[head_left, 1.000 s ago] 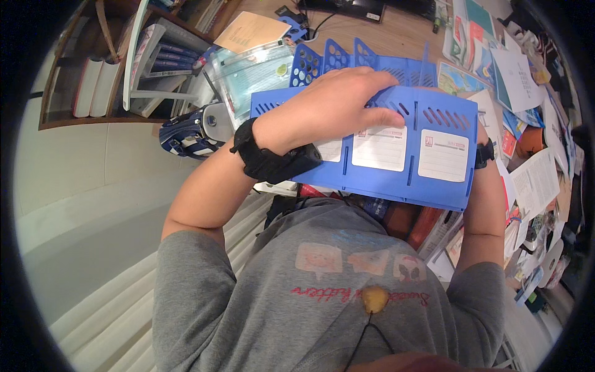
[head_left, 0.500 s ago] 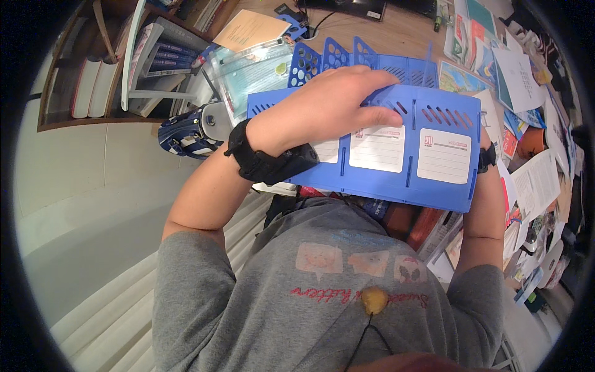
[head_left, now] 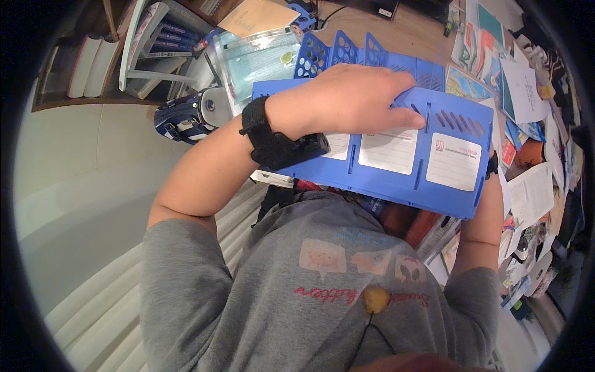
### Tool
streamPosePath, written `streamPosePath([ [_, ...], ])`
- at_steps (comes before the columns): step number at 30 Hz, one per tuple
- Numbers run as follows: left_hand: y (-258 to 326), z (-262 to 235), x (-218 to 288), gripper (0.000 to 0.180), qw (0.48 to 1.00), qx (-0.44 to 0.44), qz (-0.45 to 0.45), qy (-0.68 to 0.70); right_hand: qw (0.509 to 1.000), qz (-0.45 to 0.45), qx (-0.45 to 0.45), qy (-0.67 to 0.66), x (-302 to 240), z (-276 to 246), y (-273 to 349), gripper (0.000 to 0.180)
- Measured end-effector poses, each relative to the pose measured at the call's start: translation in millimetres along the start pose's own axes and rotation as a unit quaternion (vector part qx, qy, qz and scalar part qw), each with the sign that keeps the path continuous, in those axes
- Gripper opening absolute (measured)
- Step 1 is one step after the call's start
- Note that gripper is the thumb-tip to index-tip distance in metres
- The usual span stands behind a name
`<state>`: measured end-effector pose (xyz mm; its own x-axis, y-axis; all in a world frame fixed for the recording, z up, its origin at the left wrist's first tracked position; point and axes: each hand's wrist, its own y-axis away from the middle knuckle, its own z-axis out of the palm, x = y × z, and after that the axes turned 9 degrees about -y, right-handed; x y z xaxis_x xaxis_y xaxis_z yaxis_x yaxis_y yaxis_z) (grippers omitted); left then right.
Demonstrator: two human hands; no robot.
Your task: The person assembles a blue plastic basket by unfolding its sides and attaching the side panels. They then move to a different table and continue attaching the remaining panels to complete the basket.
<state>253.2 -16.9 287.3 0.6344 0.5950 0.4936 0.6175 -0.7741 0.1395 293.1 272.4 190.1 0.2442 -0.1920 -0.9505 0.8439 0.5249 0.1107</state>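
A blue plastic file organizer (head_left: pixel 384 177) is held over my lap, with slanted slots and several white lined labels (head_left: pixel 453 162) on the side facing me. My left hand (head_left: pixel 356 102) lies across its upper edge. The thumb presses on the labelled side, while the fingers curl over the far edge. Perforated dividers (head_left: pixel 343 51) stick up behind it. At the organizer's right end only the wrist of my right hand (head_left: pixel 493 152) shows; its fingers are hidden behind the blue plastic. Each wrist wears a black strap, the left one with a black device (head_left: pixel 288 152).
Beyond the organizer is a wooden desk (head_left: pixel 384 40). A clear zip pouch (head_left: pixel 263 59) and a tan booklet (head_left: pixel 257 17) lie at its left, heaped papers (head_left: pixel 530 192) at its right. A bookshelf (head_left: pixel 80 102) and a blue-and-white bag (head_left: pixel 186 115) stand on the left.
The organizer has shifted slightly right in view, its right end dipping a little. My left hand has slid a short way right along its upper edge.
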Motion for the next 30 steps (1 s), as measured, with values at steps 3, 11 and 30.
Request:
streamPosePath([
  [3,1,-1,-3,0.047,0.999,-0.022,-0.006,0.037,1.0,0.001,0.002,0.013,0,-1,-1,0.041],
  [11,4,2,-9,0.046,0.997,0.026,0.036,0.069,0.998,-0.011,0.013,0.061,9,1,-13,0.043],
  [30,4,3,-9,0.045,0.993,0.066,0.08,0.05,0.976,0.072,-0.03,0.203,7,1,4,0.05],
])
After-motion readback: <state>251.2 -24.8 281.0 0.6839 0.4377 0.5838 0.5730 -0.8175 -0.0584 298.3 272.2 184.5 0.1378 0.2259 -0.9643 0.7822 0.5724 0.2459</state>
